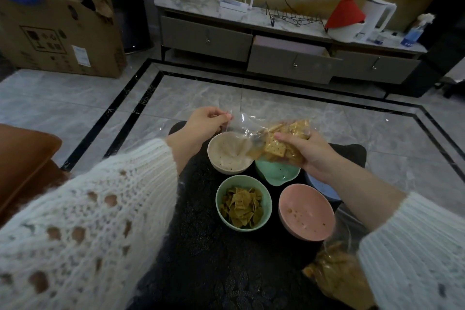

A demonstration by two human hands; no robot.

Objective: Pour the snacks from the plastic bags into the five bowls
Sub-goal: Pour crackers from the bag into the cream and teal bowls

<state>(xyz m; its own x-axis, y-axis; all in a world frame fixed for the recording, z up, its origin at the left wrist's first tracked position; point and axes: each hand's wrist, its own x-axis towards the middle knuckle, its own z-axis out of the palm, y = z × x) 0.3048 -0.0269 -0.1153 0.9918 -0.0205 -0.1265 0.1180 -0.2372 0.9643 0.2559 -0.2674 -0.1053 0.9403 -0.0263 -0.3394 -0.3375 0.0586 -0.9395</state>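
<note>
Nearest, a second clear plastic bag of golden snacks (334,274) lies beside the pink bowl (305,212). The green bowl (243,202) already holds chips. Farther, the right hand (305,152) grips the clear bag of square crackers (276,141), long axis level, mouth pointing left over the cream bowl (230,153); the left hand (201,124) pinches its open edge. Crackers could spill past the rim if tipped fast.

A cream speckled bowl (230,156) sits at twelve o'clock of a pale green bowl (243,202) of yellow-brown chips. A mint bowl (278,173) and a pink bowl (306,212) stand on a black patterned cloth (214,246). Golden square crackers fill a clear bag (271,139). The sleeves (88,221) are white openwork knit.
</note>
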